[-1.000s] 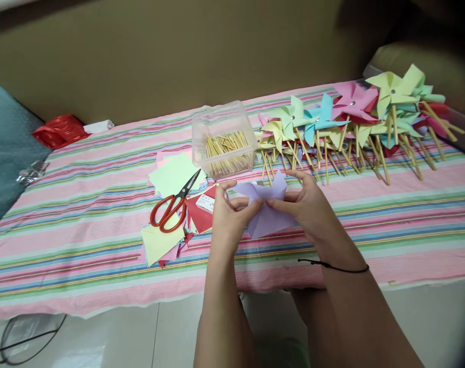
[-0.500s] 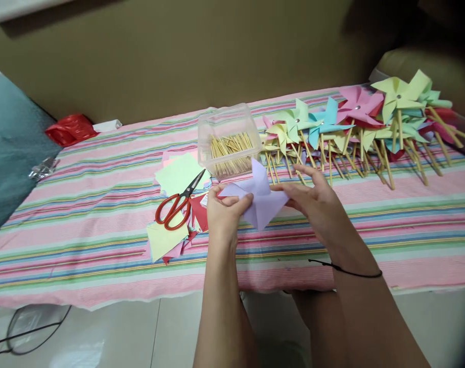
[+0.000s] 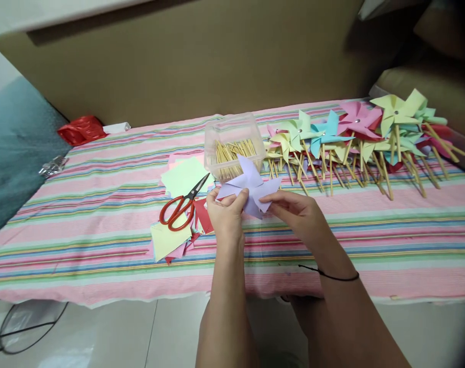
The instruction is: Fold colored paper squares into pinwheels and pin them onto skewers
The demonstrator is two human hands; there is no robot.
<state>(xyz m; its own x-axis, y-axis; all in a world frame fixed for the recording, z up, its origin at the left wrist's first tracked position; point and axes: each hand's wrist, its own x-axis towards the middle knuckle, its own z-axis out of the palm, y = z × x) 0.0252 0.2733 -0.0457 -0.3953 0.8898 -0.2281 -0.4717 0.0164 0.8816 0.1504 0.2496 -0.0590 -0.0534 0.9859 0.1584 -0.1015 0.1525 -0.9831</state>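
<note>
A lilac paper pinwheel (image 3: 251, 179) with folded blades is held up in front of me, with no stick visible on it. My left hand (image 3: 227, 209) is closed on it, the thumb pressing at its centre. On the other side, my right hand (image 3: 296, 209) pinches the tip of the lower right blade between thumb and fingers. Just left of my left hand lie red-handled scissors (image 3: 179, 209), resting on cut paper squares (image 3: 183, 176). Behind the pinwheel stands a clear plastic box (image 3: 232, 122) holding many thin wooden sticks (image 3: 236, 149).
Many finished pinwheels on sticks (image 3: 357, 122) are heaped at the right. A striped cloth (image 3: 102, 204) covers the surface. At the far left are a red plastic bag (image 3: 83, 130), a small white box (image 3: 116, 128) and a clear packet (image 3: 53, 166). Black wire (image 3: 33, 327) lies below.
My right hand has moved left and closed its fingers on a blade tip. One more blade now looks folded in toward the centre. The view has tilted slightly.
</note>
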